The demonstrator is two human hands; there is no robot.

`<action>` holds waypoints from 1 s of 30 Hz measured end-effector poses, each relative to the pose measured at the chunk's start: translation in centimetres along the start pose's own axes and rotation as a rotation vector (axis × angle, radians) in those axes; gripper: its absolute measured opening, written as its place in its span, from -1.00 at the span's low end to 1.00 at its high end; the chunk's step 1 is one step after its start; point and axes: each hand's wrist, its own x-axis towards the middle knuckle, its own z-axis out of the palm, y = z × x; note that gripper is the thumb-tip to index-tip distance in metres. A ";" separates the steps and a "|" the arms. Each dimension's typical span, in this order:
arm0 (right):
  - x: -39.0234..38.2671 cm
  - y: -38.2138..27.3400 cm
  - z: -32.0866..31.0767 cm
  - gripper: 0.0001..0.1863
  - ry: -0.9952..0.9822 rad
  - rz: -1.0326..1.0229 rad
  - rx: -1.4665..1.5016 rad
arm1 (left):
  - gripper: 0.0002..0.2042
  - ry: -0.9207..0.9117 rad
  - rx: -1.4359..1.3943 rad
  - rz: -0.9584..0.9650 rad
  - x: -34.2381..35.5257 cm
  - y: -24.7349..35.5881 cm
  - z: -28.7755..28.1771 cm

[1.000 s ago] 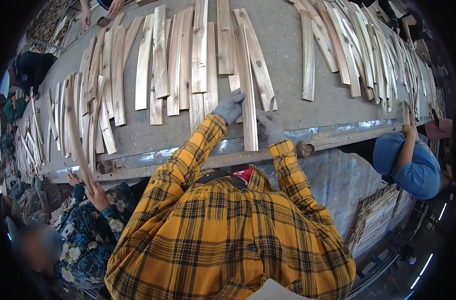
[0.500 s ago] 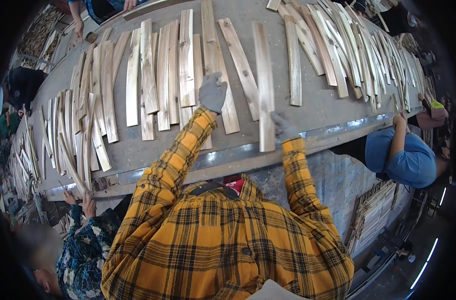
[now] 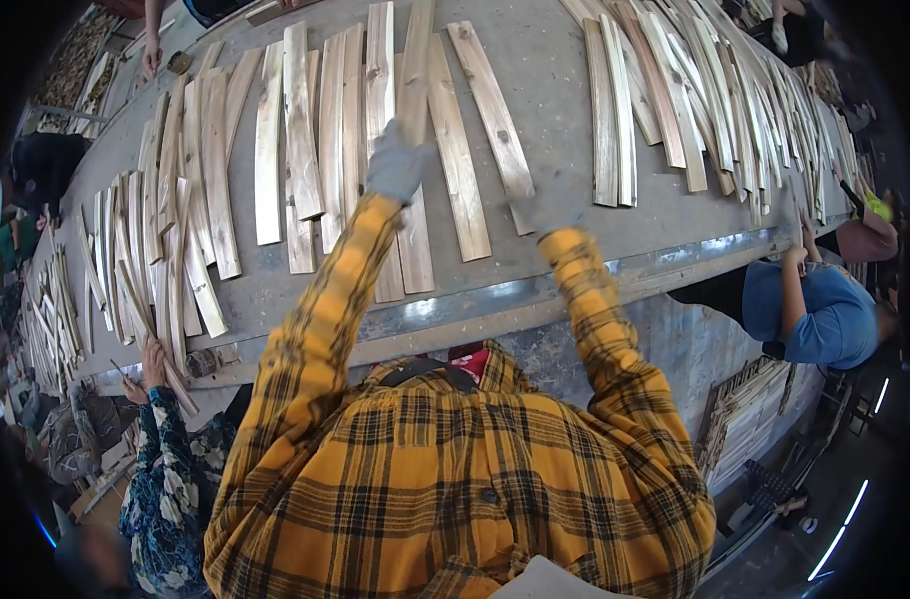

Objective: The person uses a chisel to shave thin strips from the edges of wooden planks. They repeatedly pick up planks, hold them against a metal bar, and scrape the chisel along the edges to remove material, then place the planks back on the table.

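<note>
My left hand (image 3: 399, 167), in a grey glove, is over a long wooden board (image 3: 415, 75) in the row in front of me. Blur hides whether its fingers grip that board. Slightly lower on the right, my right hand (image 3: 555, 203), gloved too, is smeared by motion. It is beside the near end of a slanting knotty board (image 3: 492, 100); its fingers cannot be made out. Between the hands lies another pale brown board (image 3: 459, 165). Two boards (image 3: 612, 120) lie side by side to the right of my right hand.
The grey table (image 3: 305, 299) has a shiny metal strip (image 3: 505, 292) along its near edge. Many boards (image 3: 191, 190) lie in heaps on the left, and more (image 3: 714, 100) on the right. A person in blue (image 3: 814, 309) works at right, another in a floral sleeve (image 3: 166, 469) at left.
The board near my right hand has left it and now appears beside another board on the right. My right hand has moved up and left to the slanting board. My left hand shifted slightly left.
</note>
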 end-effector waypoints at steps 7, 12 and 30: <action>-2.9 2.3 1.1 -0.29 -0.430 0.103 0.802 | -0.31 0.225 0.172 0.088 -13.1 -6.8 -5.8; -9.7 1.9 2.9 -0.36 -0.513 0.209 1.380 | -0.34 0.190 0.110 0.095 -16.3 -5.8 -4.3; -5.2 -3.8 1.6 -0.53 0.132 -0.322 0.922 | -0.22 -0.738 -0.492 -0.305 -21.5 -1.8 -8.1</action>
